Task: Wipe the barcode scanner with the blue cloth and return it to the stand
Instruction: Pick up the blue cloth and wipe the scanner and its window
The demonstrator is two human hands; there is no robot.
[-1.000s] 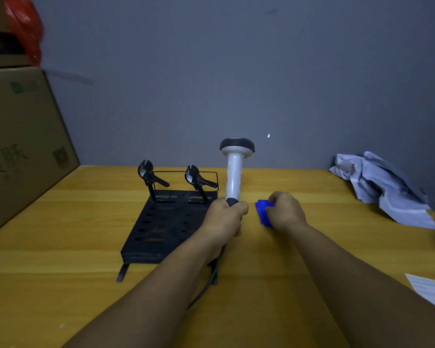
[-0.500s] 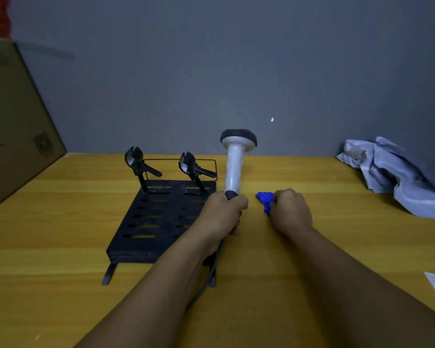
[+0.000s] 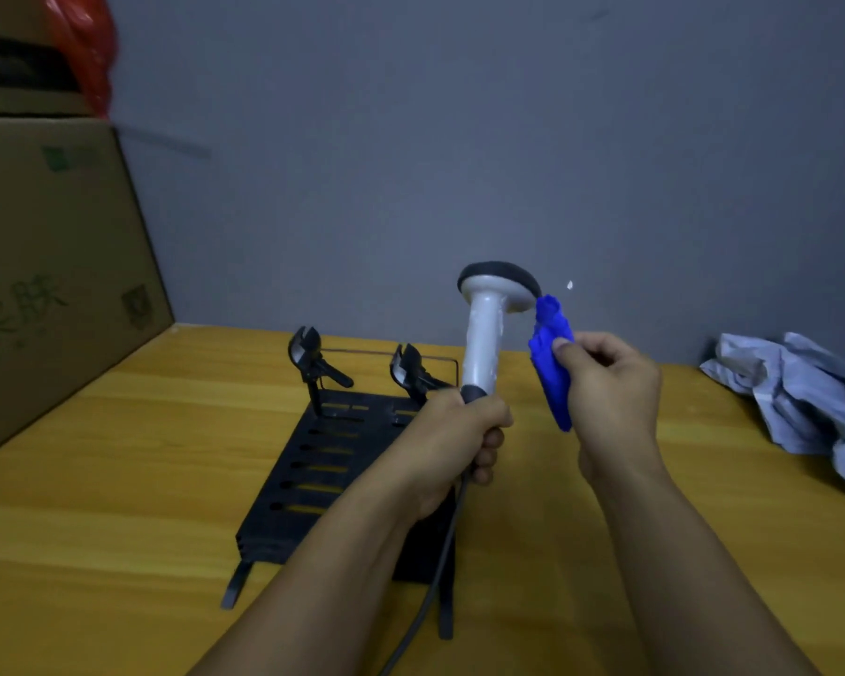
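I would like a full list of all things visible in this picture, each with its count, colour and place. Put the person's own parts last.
barcode scanner: 1, white with dark head, held upright above the table, centre
blue cloth: 1, blue, lifted beside the scanner head, on its right
stand: 1, black, slotted, with two clips at its far edge, on the table left of the scanner
cable: 1, dark, hanging from the scanner handle
table: 1, yellow wood
cardboard box: 1, brown, far left
red bag: 1, top left
crumpled cloth: 1, pale grey, far right
left hand: 1, gripping the scanner handle
right hand: 1, holding the blue cloth
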